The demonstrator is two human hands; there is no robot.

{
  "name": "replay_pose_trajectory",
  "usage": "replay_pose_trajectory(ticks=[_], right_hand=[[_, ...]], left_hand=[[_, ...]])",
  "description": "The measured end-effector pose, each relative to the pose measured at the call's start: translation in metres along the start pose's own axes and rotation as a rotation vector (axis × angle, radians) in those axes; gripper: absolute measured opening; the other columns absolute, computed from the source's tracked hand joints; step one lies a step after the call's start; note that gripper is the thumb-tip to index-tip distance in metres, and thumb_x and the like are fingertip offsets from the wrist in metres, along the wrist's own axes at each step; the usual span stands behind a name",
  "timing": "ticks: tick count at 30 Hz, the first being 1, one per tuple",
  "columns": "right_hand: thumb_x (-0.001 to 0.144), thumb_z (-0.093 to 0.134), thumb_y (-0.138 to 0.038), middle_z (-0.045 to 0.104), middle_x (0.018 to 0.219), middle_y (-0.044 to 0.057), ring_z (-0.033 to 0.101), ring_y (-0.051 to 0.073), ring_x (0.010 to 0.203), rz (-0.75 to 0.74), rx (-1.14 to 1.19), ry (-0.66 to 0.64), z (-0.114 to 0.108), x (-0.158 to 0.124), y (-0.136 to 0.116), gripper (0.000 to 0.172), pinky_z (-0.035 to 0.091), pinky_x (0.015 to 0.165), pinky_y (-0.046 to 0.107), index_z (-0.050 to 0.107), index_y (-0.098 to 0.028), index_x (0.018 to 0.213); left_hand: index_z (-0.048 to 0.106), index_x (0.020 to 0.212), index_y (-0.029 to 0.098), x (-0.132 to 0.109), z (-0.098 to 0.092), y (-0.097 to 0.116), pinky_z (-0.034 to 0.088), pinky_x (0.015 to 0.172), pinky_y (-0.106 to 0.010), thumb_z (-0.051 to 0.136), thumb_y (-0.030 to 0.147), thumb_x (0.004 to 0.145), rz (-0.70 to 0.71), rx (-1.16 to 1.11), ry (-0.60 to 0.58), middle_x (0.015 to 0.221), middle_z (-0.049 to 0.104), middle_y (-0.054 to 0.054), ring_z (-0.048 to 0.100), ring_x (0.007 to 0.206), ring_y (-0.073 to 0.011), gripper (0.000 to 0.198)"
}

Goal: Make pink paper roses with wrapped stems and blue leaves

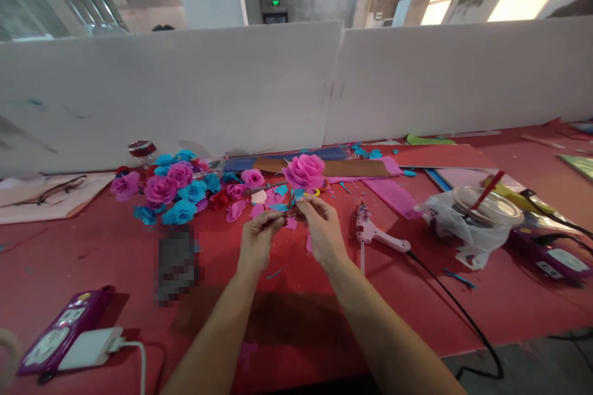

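A pink paper rose [304,171] with blue paper at its base stands above my hands. My right hand [323,222] pinches it just below the bloom, at the blue piece. Close on the left, my left hand [259,236] has thumb and fingers pressed together by a blue paper leaf [279,207], seemingly gripping its edge. Loose pink petals [236,211] and blue scraps lie behind my hands. A heap of finished pink, blue and red paper flowers [162,188] rests to the left.
A pink glue gun [382,236] with a black cord lies right of my hands. Farther right are a lidded cup [486,205] in a plastic bag and a purple power strip [549,256]. Another power strip [69,330] holds a white charger. A white partition [185,86] borders the red table.
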State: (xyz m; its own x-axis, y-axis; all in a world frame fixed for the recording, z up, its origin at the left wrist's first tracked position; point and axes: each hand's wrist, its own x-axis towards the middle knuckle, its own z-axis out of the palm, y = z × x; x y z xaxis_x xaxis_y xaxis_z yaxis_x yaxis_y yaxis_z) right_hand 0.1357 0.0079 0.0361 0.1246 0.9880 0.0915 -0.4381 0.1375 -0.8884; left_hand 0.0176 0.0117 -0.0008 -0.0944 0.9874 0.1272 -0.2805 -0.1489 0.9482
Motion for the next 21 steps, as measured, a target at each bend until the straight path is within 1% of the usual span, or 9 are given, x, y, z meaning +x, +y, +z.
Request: replay_pose_trajectory(ticks=[5, 11, 14, 16, 18, 21], right_hand=[[0.072, 0.067, -0.033, 0.064, 0.058, -0.002, 0.059, 0.011, 0.056, 0.033, 0.049, -0.019, 0.003, -0.001, 0.0, 0.015, 0.046, 0.062, 0.025, 0.066, -0.018, 0.068], [0.071, 0.067, -0.035, 0.064, 0.061, -0.001, 0.059, 0.012, 0.059, 0.016, 0.031, -0.02, 0.004, -0.002, 0.002, 0.018, 0.046, 0.064, 0.025, 0.066, -0.018, 0.068], [0.073, 0.065, -0.036, 0.065, 0.061, 0.0, 0.059, 0.013, 0.06, 0.031, 0.067, -0.011, 0.003, -0.002, 0.003, 0.019, 0.046, 0.064, 0.026, 0.067, -0.018, 0.07], [0.075, 0.062, -0.037, 0.065, 0.063, 0.0, 0.059, 0.013, 0.06, 0.06, 0.093, -0.009, 0.003, -0.002, 0.004, 0.02, 0.045, 0.063, 0.026, 0.069, -0.019, 0.077], [0.077, 0.06, -0.039, 0.065, 0.063, 0.0, 0.058, 0.012, 0.057, 0.077, 0.083, 0.015, 0.003, -0.002, 0.006, 0.022, 0.044, 0.06, 0.025, 0.068, -0.019, 0.079], [0.075, 0.063, -0.041, 0.061, 0.057, -0.002, 0.051, 0.01, 0.051, 0.085, 0.026, 0.069, 0.003, -0.003, 0.011, 0.024, 0.04, 0.053, 0.023, 0.065, -0.018, 0.069]], left_hand=[[0.073, 0.07, 0.02, 0.0, 0.003, -0.001, 0.043, 0.066, -0.025, 0.075, 0.022, 0.058, -0.053, -0.043, 0.037, 0.066, 0.067, 0.0, 0.056, 0.065, -0.0115, 0.012], [0.074, 0.07, 0.02, 0.0, 0.003, -0.004, 0.042, 0.068, -0.025, 0.074, 0.024, 0.06, -0.076, -0.052, 0.007, 0.067, 0.067, -0.001, 0.056, 0.065, -0.0111, 0.011], [0.073, 0.071, 0.019, 0.0, 0.003, -0.006, 0.042, 0.067, -0.025, 0.075, 0.024, 0.06, -0.081, -0.076, 0.016, 0.066, 0.067, -0.001, 0.056, 0.064, -0.0108, 0.012], [0.073, 0.072, 0.019, 0.002, 0.001, -0.005, 0.043, 0.067, -0.025, 0.075, 0.026, 0.06, -0.077, -0.092, 0.057, 0.067, 0.066, -0.001, 0.056, 0.064, -0.0105, 0.015], [0.073, 0.075, 0.018, 0.008, -0.005, -0.002, 0.043, 0.069, -0.025, 0.076, 0.026, 0.059, -0.054, -0.116, 0.143, 0.069, 0.066, -0.001, 0.057, 0.065, -0.0099, 0.018], [0.072, 0.08, 0.017, 0.022, -0.025, 0.004, 0.044, 0.07, -0.023, 0.077, 0.026, 0.058, 0.045, -0.156, 0.281, 0.072, 0.067, -0.001, 0.058, 0.067, -0.0091, 0.024]])
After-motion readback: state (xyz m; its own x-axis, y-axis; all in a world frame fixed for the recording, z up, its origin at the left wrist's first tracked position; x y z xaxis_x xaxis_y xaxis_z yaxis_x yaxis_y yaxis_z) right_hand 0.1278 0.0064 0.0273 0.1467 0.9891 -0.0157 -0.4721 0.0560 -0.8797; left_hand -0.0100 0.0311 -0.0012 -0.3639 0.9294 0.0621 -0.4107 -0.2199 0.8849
